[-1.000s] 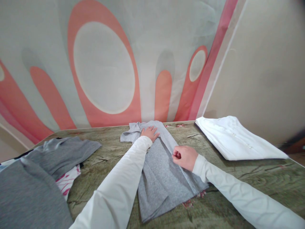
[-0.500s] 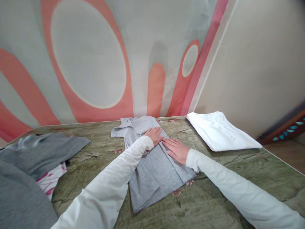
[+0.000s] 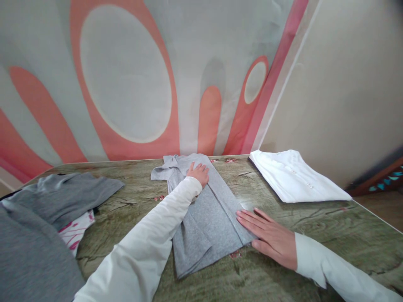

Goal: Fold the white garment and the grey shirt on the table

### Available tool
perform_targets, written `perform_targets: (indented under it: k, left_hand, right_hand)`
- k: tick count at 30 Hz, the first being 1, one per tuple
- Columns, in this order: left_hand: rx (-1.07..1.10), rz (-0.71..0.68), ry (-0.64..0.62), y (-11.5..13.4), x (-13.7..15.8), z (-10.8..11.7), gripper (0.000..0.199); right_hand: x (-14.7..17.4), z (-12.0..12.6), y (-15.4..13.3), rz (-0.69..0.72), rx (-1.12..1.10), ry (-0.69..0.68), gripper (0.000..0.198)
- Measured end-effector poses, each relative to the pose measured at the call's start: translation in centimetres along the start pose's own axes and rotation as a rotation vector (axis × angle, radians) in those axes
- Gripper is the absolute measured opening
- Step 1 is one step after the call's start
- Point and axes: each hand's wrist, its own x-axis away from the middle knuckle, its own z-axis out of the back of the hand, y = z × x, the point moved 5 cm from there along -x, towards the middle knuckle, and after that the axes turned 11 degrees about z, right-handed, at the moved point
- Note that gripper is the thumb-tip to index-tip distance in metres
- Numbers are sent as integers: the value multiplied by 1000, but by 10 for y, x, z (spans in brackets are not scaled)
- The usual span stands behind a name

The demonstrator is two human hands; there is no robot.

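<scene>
A light grey short-sleeved T-shirt (image 3: 208,226) lies on the table, its right side folded inward and one sleeve sticking out at the far left. My left hand (image 3: 199,173) rests open on the upper part of the shirt, fingers spread and pointing away from me. At the shirt's lower right edge lies my right hand (image 3: 270,237), open, with its fingertips on the folded side and the palm over the table. Neither hand grips the cloth.
A folded white garment (image 3: 299,178) lies at the right on something dark. A darker grey garment (image 3: 34,235) is heaped at the left, with a white and pink patterned cloth (image 3: 78,228) under it. The wood-patterned table (image 3: 132,209) meets a wall (image 3: 189,63) at the back.
My right hand has slid from the shirt's middle, beside my left hand, down and right to its lower right edge. My left hand stays near the same spot, fingers more spread.
</scene>
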Motion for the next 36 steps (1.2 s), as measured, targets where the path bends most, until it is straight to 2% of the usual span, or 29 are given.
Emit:
perform_targets:
  k: [2, 5, 11, 16, 19, 25, 29, 36]
  left_hand:
    - [16, 58, -50, -12, -4, 2, 34]
    - [61, 67, -149, -26, -9, 2, 35]
    - [72, -79, -249, -43, -13, 4, 50]
    - [57, -133, -293, -47, -11, 5, 52]
    - [35, -107, -316, -45, -8, 4, 54]
    - [-29, 58, -340, -30, -1, 3, 53]
    - [9, 16, -281, -6, 11, 5, 44]
    - [79, 59, -305, 3, 22, 1, 63]
  right_hand:
    - [-4, 5, -3, -2, 10, 15, 51]
    - [-13, 8, -11, 26, 27, 36, 55]
    - [-21, -3, -28, 133, -31, 33, 57]
    - [-20, -4, -30, 149, -8, 24, 58]
    - [-19, -6, -31, 144, 14, 20, 60]
    - [-18, -9, -34, 140, 53, 12, 64]
    - [-19, -9, -33, 134, 49, 12, 63]
    - [-18, 1, -35, 112, 22, 27, 60]
